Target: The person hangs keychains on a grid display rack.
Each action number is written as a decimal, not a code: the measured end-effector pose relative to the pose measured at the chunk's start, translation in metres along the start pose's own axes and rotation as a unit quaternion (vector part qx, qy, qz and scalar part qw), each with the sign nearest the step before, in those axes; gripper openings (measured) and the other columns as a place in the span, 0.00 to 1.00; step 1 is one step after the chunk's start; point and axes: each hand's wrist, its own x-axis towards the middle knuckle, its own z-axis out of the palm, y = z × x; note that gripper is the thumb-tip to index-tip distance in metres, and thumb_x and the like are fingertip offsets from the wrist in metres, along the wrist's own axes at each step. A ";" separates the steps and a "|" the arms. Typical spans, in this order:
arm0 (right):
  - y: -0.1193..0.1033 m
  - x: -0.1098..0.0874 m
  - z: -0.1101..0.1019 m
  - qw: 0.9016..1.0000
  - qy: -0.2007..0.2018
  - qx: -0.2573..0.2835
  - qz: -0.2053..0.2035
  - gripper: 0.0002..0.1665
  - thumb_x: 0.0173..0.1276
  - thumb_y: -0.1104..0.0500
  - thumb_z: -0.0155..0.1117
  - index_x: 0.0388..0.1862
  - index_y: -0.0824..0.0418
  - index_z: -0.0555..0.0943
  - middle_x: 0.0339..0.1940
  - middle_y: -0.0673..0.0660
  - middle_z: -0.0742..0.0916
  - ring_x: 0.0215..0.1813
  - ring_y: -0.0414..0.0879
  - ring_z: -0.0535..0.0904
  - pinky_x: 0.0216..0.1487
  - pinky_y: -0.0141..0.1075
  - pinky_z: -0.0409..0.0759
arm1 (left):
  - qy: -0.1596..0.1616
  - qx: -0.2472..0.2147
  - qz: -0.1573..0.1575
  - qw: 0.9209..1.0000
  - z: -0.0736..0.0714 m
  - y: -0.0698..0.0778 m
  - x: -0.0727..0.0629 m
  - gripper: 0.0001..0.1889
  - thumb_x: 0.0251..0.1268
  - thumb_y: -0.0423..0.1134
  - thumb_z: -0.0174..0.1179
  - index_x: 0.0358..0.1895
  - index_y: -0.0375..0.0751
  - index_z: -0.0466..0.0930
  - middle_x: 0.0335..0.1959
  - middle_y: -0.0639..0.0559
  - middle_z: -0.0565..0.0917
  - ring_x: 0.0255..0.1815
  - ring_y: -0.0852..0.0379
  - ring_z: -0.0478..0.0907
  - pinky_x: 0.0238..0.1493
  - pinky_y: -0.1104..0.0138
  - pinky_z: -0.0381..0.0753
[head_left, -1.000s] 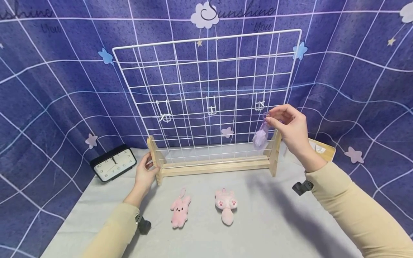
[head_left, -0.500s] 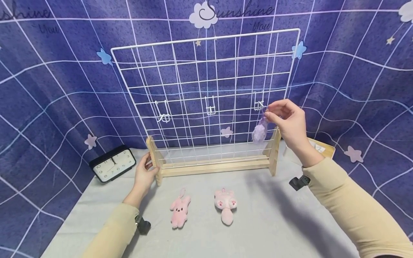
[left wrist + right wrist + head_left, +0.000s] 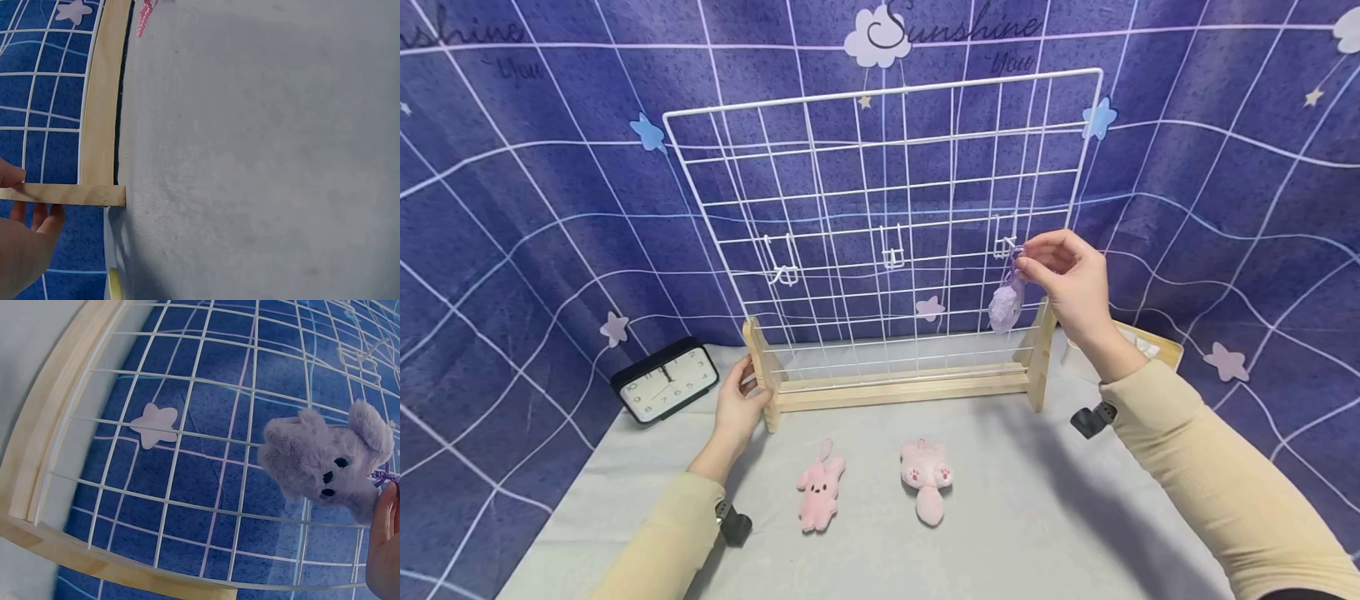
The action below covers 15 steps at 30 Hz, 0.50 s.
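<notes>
My right hand (image 3: 1075, 279) pinches the cord loop of a purple plush keychain (image 3: 1004, 308) just right of the right-hand white hook (image 3: 1003, 247). The loop overlaps the hook's tip in the head view. In the right wrist view the plush's dark eyes and nose show as it hangs in front of the wire grid (image 3: 206, 434). At the other end, my left hand (image 3: 735, 408) grips the wooden side leg (image 3: 94, 195), thumb on one side and fingers on the other. Two pink plush keychains, one with a face (image 3: 820, 493) and one showing paw pads (image 3: 927, 475), lie on the table.
Two more white hooks, a left one (image 3: 784, 271) and a middle one (image 3: 892, 257), hang on the grid. A black-framed clock (image 3: 666, 387) stands at the left. Behind my right wrist is a wooden-edged tray (image 3: 1167, 348). A patterned blue curtain (image 3: 550, 208) surrounds the table.
My right hand has risen slightly and shifted left, bringing the purple plush's loop up to the hook's tip. The left hand keeps its grip on the wooden leg.
</notes>
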 end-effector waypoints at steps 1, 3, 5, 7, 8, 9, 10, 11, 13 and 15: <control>0.001 0.000 0.000 1.000 0.001 -0.002 0.001 0.12 0.61 0.81 0.67 0.44 0.83 0.77 0.31 0.54 0.88 0.34 0.41 0.86 0.39 0.30 0.88 | -0.001 0.001 0.000 1.000 0.000 0.000 -0.001 0.41 0.62 0.17 0.54 0.80 0.33 0.53 0.74 0.30 0.63 0.70 0.35 0.65 0.73 0.48 0.69; 0.003 0.001 0.000 1.000 0.003 -0.006 0.002 0.12 0.61 0.80 0.67 0.43 0.83 0.77 0.31 0.54 0.88 0.34 0.41 0.86 0.39 0.29 0.88 | -0.006 0.004 -0.006 1.000 0.000 0.006 -0.003 0.41 0.62 0.17 0.54 0.80 0.32 0.52 0.74 0.29 0.62 0.71 0.34 0.64 0.74 0.48 0.68; 0.004 0.003 0.001 1.000 0.005 -0.016 0.001 0.12 0.61 0.80 0.68 0.43 0.82 0.78 0.31 0.53 0.88 0.34 0.40 0.86 0.38 0.28 0.88 | -0.011 0.002 -0.013 1.000 0.000 0.010 -0.005 0.42 0.63 0.17 0.54 0.80 0.31 0.50 0.75 0.28 0.61 0.72 0.33 0.63 0.74 0.48 0.67; 0.005 0.004 0.002 1.000 0.007 -0.020 0.002 0.12 0.61 0.80 0.67 0.43 0.82 0.78 0.30 0.52 0.88 0.34 0.40 0.86 0.37 0.28 0.88 | -0.012 0.005 -0.016 1.000 0.000 0.011 -0.005 0.42 0.63 0.17 0.54 0.80 0.31 0.50 0.75 0.29 0.61 0.72 0.33 0.63 0.75 0.48 0.67; 0.006 0.005 0.003 1.000 0.008 -0.018 0.002 0.12 0.61 0.80 0.67 0.43 0.83 0.78 0.30 0.52 0.88 0.34 0.40 0.86 0.37 0.28 0.87 | -0.011 0.006 -0.018 1.000 0.000 0.011 -0.005 0.41 0.63 0.18 0.54 0.80 0.32 0.50 0.76 0.29 0.60 0.72 0.33 0.63 0.75 0.48 0.67; 0.006 0.005 0.003 1.000 0.009 -0.020 0.002 0.12 0.61 0.81 0.67 0.43 0.83 0.77 0.30 0.52 0.88 0.34 0.40 0.86 0.37 0.27 0.87 | -0.010 0.009 -0.018 1.000 -0.001 0.011 -0.004 0.41 0.64 0.18 0.54 0.80 0.32 0.51 0.75 0.29 0.61 0.72 0.33 0.63 0.75 0.48 0.67; 0.007 0.006 0.004 1.000 0.009 -0.020 0.002 0.12 0.61 0.81 0.67 0.43 0.83 0.78 0.30 0.52 0.88 0.33 0.40 0.86 0.36 0.28 0.87 | -0.007 0.010 -0.014 1.000 -0.001 0.006 -0.003 0.41 0.64 0.18 0.54 0.80 0.33 0.51 0.75 0.30 0.61 0.72 0.34 0.63 0.74 0.48 0.67; 0.008 0.007 0.004 1.000 0.010 -0.019 0.003 0.12 0.61 0.81 0.67 0.43 0.83 0.78 0.30 0.52 0.88 0.33 0.40 0.86 0.37 0.28 0.87 | -0.005 0.011 -0.011 1.000 -0.001 0.003 -0.002 0.41 0.64 0.18 0.55 0.80 0.34 0.52 0.75 0.31 0.62 0.72 0.34 0.64 0.74 0.48 0.68; 0.009 0.008 0.004 1.000 0.012 -0.022 0.005 0.12 0.61 0.81 0.67 0.43 0.82 0.78 0.30 0.52 0.88 0.33 0.40 0.85 0.37 0.28 0.87 | -0.003 0.014 -0.007 1.000 -0.001 0.002 -0.001 0.41 0.63 0.18 0.54 0.80 0.34 0.53 0.74 0.31 0.63 0.71 0.34 0.64 0.74 0.48 0.68; 0.010 0.009 0.004 0.999 0.013 -0.029 0.006 0.11 0.61 0.80 0.68 0.43 0.80 0.79 0.30 0.52 0.87 0.34 0.40 0.85 0.37 0.27 0.87 | -0.002 0.012 -0.004 1.000 -0.001 0.001 -0.001 0.41 0.63 0.17 0.54 0.80 0.34 0.54 0.74 0.31 0.63 0.71 0.34 0.65 0.73 0.47 0.68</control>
